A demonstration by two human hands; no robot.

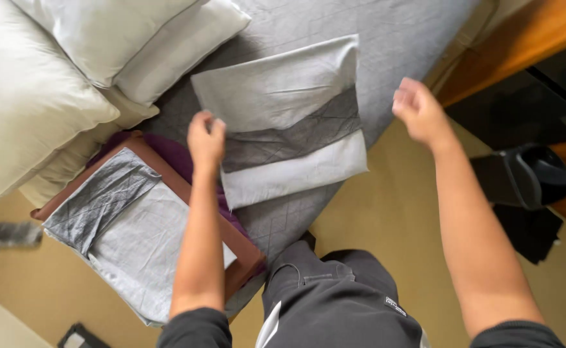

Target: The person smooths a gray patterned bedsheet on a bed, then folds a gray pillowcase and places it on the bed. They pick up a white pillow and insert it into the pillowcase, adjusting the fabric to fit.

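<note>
A folded pillowcase (289,122) lies flat on the gray bed (399,38). It is thin cloth, light gray with a darker wrinkled band across the middle. The left hand (206,136) is curled tight at its left edge, but I cannot tell if it pinches the cloth. The right hand (417,109) is just past the right edge, up in the air, fingers loosely bent and holding nothing. Left of the left hand sits a flat pile of gray cloth (125,225) on a brown stool (244,254). Above that are puffy white pillows (70,64).
</note>
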